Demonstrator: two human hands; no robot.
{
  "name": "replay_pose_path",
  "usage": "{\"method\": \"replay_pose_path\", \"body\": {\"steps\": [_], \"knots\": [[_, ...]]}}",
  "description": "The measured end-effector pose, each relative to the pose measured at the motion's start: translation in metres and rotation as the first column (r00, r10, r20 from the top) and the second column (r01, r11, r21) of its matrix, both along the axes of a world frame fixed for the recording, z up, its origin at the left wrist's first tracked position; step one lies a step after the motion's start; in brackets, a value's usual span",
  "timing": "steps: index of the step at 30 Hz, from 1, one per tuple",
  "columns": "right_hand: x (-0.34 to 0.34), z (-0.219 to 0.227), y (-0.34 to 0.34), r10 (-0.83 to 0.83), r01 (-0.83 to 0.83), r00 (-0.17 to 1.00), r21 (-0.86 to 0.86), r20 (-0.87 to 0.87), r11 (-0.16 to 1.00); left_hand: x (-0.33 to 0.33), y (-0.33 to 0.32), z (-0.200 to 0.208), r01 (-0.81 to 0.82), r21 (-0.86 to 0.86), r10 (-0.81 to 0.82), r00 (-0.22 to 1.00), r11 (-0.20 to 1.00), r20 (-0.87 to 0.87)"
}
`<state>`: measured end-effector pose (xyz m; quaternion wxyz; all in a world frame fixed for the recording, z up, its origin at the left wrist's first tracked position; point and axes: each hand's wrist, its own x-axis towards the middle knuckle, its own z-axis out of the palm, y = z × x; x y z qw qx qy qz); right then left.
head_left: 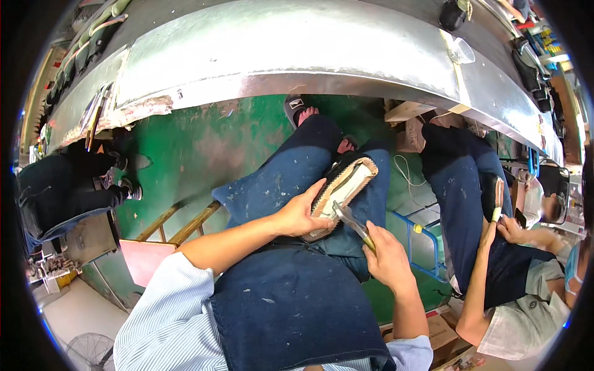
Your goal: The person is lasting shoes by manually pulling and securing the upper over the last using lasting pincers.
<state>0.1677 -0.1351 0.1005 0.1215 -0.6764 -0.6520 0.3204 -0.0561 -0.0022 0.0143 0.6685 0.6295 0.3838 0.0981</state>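
Note:
A dark shoe (347,188) lies sole side up over my lap, its pale inner sole showing within a pleated, tan-edged rim. My left hand (301,212) wraps around the shoe's near left side, the thumb along its edge. In my right hand (389,254) is a pair of metal pincers (354,223) with a yellow-green handle. The pincers' head rests against or just over the shoe's underside; which of the two I cannot tell. Under both hands spreads a dark blue apron (291,303).
A metal-topped workbench (278,49) curves across the far side, with thin tools (96,117) at its left. A wooden stool (148,256) stands left, a blue metal frame (424,244) right. Close on my right, a co-worker (520,297) handles another shoe (498,191).

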Motion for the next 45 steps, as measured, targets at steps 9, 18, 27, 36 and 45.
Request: {"method": "replay_pose_path", "body": {"steps": [9, 18, 27, 36, 45], "knots": [[0.002, 0.015, 0.033, 0.285, -0.367, 0.814, 0.068, 0.505, 0.928, -0.004, 0.002, -0.004, 0.064, -0.06, -0.062, 0.998, 0.996, 0.03], [-0.043, -0.009, 0.052, 0.112, -0.152, 0.934, -0.093, -0.339, 0.984, 0.016, -0.003, -0.013, 0.201, 0.175, -0.184, 0.977, 0.964, -0.109], [0.018, 0.035, 0.034, -0.003, -0.057, 0.98, -0.297, -0.197, 0.953, 0.01, -0.006, -0.016, 0.033, 0.113, -0.025, 0.997, 0.993, -0.069], [0.023, 0.025, 0.056, 0.034, -0.067, 0.995, -0.39, -0.089, 0.919, 0.014, -0.009, -0.009, 0.058, 0.117, -0.05, 0.996, 0.991, -0.07], [0.011, 0.075, 0.132, 0.388, -0.21, 0.916, -0.698, 0.105, 0.685, 0.02, -0.009, 0.009, 0.136, 0.14, -0.117, 0.984, 0.981, -0.137]]}}
